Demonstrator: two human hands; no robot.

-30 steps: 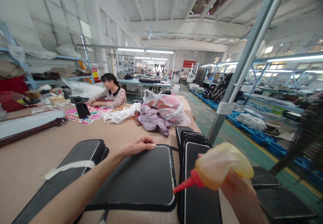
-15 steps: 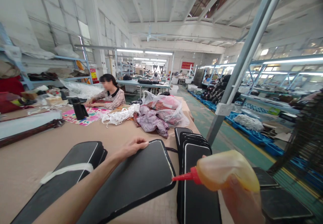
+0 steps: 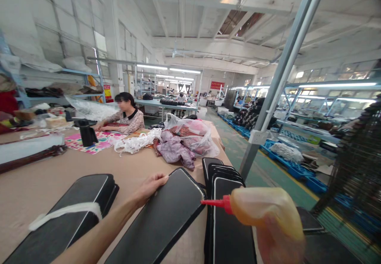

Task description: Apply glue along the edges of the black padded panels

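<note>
My left hand (image 3: pixel 151 186) grips the far left edge of a flat black panel (image 3: pixel 166 216) with rounded corners, its fingers closed over the rim. A thin pale line runs along the panel's edge. In my right hand (image 3: pixel 275 232) is a glue bottle (image 3: pixel 263 202), a clear squeeze bottle of yellowish liquid lying nearly level. Its red nozzle (image 3: pixel 216 203) points left, with the tip at the panel's right corner. Beneath the bottle lies a stack of similar black panels (image 3: pixel 230 216) with white edge lines. On the left is a bundle of black panels (image 3: pixel 68 204) tied with a white strip (image 3: pixel 71 210).
Farther along the brown-covered table (image 3: pixel 125 165) lie a clear plastic bag with patterned cloth (image 3: pixel 190 135), white strips (image 3: pixel 138 141) and a black holder (image 3: pixel 87 133). A co-worker (image 3: pixel 127 115) sits at the far left side. A grey post (image 3: pixel 264 97) rises at the table's right edge.
The bottle's nozzle tip has moved along the panel's edge around the right corner, away from me. The panel has turned slightly in my left hand, and the camera view has shifted a little.
</note>
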